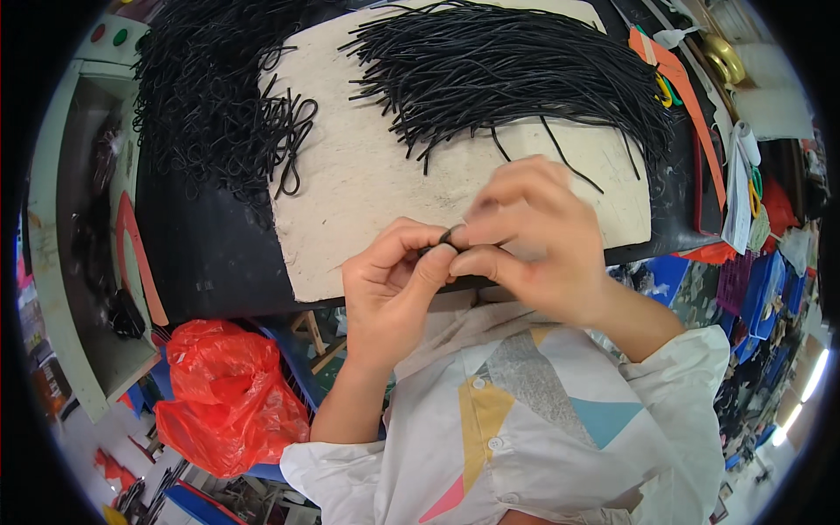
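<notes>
My left hand point(389, 280) is closed, pinching a short bit of black cord point(447, 237) between thumb and forefinger at the board's near edge. My right hand point(547, 241) meets it there, thumb and forefinger closed on the same cord, while its other fingers are raised and blurred. Most of the cord is hidden by the fingers. Beyond my hands, a thick bundle of straight black cords point(516, 66) lies across the pale board point(341, 210). On the left is a big heap of looped black cords point(201, 96), some of its loops point(289, 131) spilling onto the board.
Under the board is a black tabletop point(210, 254). An orange strip point(691, 105), yellow-handled scissors point(665, 90) and a brass-coloured ring point(723, 59) lie at the right. A red plastic bag point(227, 394) sits below the table's left front, beside a grey metal frame point(52, 210).
</notes>
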Action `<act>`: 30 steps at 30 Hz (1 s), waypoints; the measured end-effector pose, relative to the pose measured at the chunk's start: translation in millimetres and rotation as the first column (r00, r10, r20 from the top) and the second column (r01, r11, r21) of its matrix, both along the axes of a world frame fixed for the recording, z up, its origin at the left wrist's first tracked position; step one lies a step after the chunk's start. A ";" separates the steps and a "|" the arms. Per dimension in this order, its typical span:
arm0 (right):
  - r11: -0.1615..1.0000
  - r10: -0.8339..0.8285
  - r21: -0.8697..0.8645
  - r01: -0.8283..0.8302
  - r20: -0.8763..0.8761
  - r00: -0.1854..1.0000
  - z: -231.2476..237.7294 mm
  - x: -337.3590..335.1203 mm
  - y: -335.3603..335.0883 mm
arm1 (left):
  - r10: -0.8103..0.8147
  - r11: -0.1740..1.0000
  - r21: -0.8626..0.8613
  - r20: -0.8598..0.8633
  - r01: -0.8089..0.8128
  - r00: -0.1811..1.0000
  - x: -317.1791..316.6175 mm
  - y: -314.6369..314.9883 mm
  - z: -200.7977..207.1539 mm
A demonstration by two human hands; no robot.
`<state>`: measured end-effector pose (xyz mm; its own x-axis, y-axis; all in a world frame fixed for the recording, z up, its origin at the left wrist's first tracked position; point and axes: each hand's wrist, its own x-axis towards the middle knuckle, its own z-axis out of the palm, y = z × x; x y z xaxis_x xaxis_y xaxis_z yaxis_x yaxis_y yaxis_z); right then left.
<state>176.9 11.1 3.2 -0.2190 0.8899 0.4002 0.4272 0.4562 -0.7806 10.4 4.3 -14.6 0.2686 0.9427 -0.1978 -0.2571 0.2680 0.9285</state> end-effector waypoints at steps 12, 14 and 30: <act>0.644 -0.159 -0.670 -0.368 -0.588 0.793 1.9 4.5 -5.6 | -0.013 0.991 -0.136 0.033 0.017 0.999 -5.3 1.2 12.6; 0.639 -0.097 -0.673 -0.371 -0.549 0.830 5.3 4.1 -3.3 | -0.019 0.991 -0.129 -0.015 0.017 1.000 -5.2 1.6 17.3; 0.906 0.133 -0.397 -0.149 -0.069 0.989 8.0 10.5 -1.5 | -0.028 0.993 -0.121 -0.190 0.005 0.981 -4.7 7.5 18.5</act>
<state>187.4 9.7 11.2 -0.3454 0.9380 0.0281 0.3465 0.1553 -0.9251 5.7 11.9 4.0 0.2305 0.9048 -0.3581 -0.0729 0.3830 0.9209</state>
